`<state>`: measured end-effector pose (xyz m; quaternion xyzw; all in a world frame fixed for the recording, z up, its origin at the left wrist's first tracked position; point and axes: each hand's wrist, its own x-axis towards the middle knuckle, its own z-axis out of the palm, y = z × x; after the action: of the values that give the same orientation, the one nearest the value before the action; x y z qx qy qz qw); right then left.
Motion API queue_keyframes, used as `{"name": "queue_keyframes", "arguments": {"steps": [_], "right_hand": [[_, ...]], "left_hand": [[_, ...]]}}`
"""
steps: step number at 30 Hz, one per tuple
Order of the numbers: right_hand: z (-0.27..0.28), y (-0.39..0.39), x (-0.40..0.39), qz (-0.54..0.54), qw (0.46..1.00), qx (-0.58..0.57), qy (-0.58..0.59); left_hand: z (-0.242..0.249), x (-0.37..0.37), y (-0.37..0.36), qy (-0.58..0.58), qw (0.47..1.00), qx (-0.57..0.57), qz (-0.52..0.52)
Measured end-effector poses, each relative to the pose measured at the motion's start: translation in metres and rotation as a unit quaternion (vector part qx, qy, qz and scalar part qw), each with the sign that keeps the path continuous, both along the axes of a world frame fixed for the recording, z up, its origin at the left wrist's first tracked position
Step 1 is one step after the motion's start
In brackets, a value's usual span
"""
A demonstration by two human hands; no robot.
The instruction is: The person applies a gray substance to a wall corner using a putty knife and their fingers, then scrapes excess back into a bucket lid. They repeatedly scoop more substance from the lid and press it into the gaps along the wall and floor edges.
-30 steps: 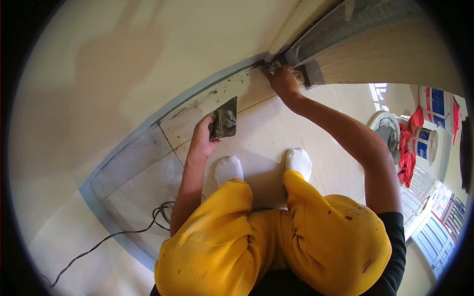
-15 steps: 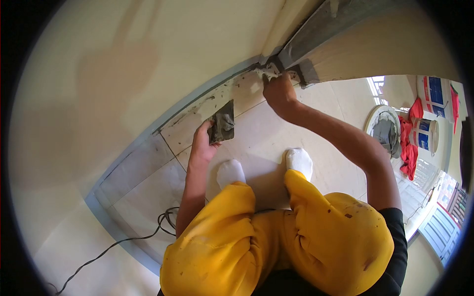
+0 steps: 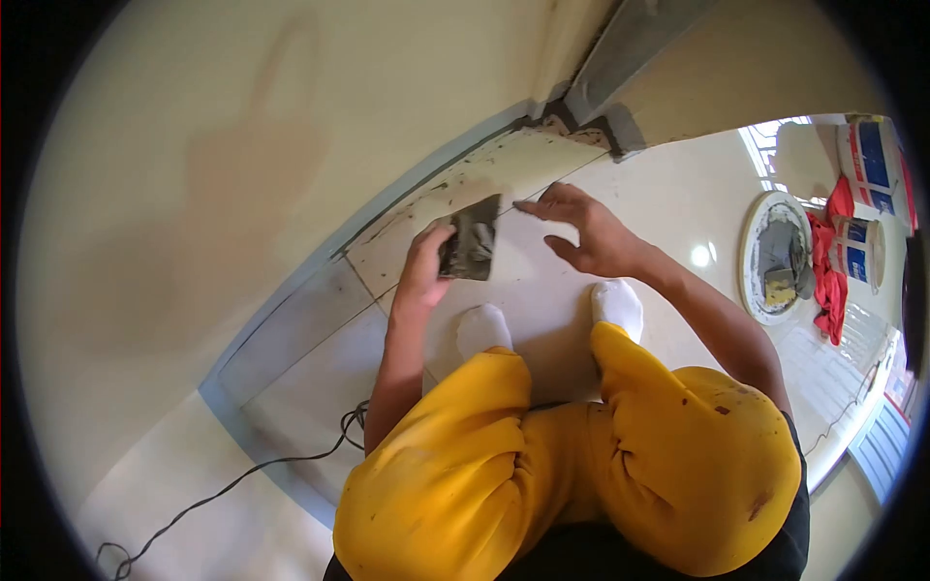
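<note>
My left hand (image 3: 423,271) grips the edge of a flat, dark rectangular plate (image 3: 473,244) smeared with wet grey paste. It is held above the tiled floor beside the wall. To the right of the plate, my right hand (image 3: 593,232) is open, thumb and fingers apart, with nothing visible in it. One fingertip comes close to the plate's upper right corner. Beyond both hands, the floor strip (image 3: 513,160) along the wall is spotted with dark crumbs and smears. Rough grey mortar (image 3: 581,131) shows in the corner by the door frame.
A round tub (image 3: 753,302) with grey mix and a yellowish block stands at right. Nearby are a red cloth (image 3: 828,290), a small bucket (image 3: 857,254) and a larger bucket (image 3: 877,165). A black cable (image 3: 247,472) runs across the floor at lower left.
My right hand has drawn back from the corner towards the plate, and its fingers have spread. In the picture, the plate in my left hand sits farther right; the whole view has shifted slightly.
</note>
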<state>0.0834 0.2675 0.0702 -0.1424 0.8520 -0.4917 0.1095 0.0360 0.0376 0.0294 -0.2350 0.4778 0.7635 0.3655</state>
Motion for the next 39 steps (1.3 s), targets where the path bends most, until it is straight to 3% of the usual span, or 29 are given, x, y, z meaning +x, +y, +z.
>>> {"name": "queue_keyframes", "arguments": {"steps": [1, 5, 11, 13, 16, 18, 21, 23, 26, 27, 28, 30, 32, 34, 35, 37, 39], "right_hand": [[0.006, -0.004, -0.002, -0.025, 0.998, -0.022, -0.058], [0.002, -0.013, -0.002, -0.037, 0.998, -0.015, -0.049], [-0.007, -0.027, 0.008, -0.031, 0.998, -0.040, -0.050], [-0.009, -0.028, 0.011, -0.047, 0.991, -0.099, -0.078], [0.000, -0.035, 0.011, -0.037, 0.991, -0.127, -0.006], [0.001, -0.038, 0.010, -0.014, 0.999, -0.032, 0.040], [-0.002, -0.034, 0.010, -0.007, 0.998, 0.015, 0.061], [-0.008, -0.032, 0.009, -0.024, 0.981, -0.179, 0.077], [-0.004, -0.033, 0.009, -0.039, 0.985, -0.138, 0.101], [-0.001, -0.033, 0.010, -0.028, 0.994, -0.052, 0.095], [-0.002, -0.033, 0.012, -0.034, 0.993, -0.051, 0.098], [-0.005, -0.032, 0.014, -0.006, 0.976, 0.121, 0.182], [-0.008, -0.022, 0.014, 0.006, 0.968, 0.105, 0.228], [-0.005, -0.011, 0.016, 0.023, 0.957, 0.089, 0.276], [0.003, -0.006, 0.019, 0.033, 0.967, 0.113, 0.227], [0.027, 0.009, 0.018, 0.050, 0.971, 0.137, 0.188], [0.057, 0.027, 0.022, 0.093, 0.991, 0.099, 0.012]], "left_hand": [[-0.003, -0.002, -0.006, 0.036, 0.997, 0.033, -0.052], [0.028, -0.001, 0.011, 0.046, 0.998, -0.004, -0.048], [0.002, -0.004, -0.002, 0.064, 0.995, 0.011, -0.071], [0.000, -0.004, -0.004, 0.054, 0.996, 0.012, -0.063], [-0.004, -0.001, -0.006, 0.036, 0.998, 0.014, -0.049], [-0.007, -0.001, 0.000, 0.030, 0.998, 0.023, -0.059], [-0.009, 0.001, 0.004, 0.024, 0.999, 0.012, -0.038], [-0.007, -0.001, -0.001, -0.039, 0.998, 0.038, -0.024], [-0.013, -0.004, -0.012, -0.033, 0.989, 0.127, -0.069], [-0.009, 0.000, -0.006, -0.067, 0.996, 0.053, -0.010], [-0.004, 0.000, -0.001, -0.065, 0.996, 0.054, -0.016], [0.012, 0.000, 0.008, -0.098, 0.994, -0.030, 0.031], [0.003, -0.002, -0.005, -0.114, 0.992, -0.017, 0.049], [-0.013, -0.006, -0.029, -0.089, 0.972, 0.209, -0.056], [-0.007, -0.005, -0.028, -0.084, 0.973, 0.208, -0.049], [0.014, -0.004, -0.013, -0.053, 0.998, -0.019, 0.032], [0.028, -0.003, -0.002, -0.024, 0.999, -0.034, 0.034]]}}
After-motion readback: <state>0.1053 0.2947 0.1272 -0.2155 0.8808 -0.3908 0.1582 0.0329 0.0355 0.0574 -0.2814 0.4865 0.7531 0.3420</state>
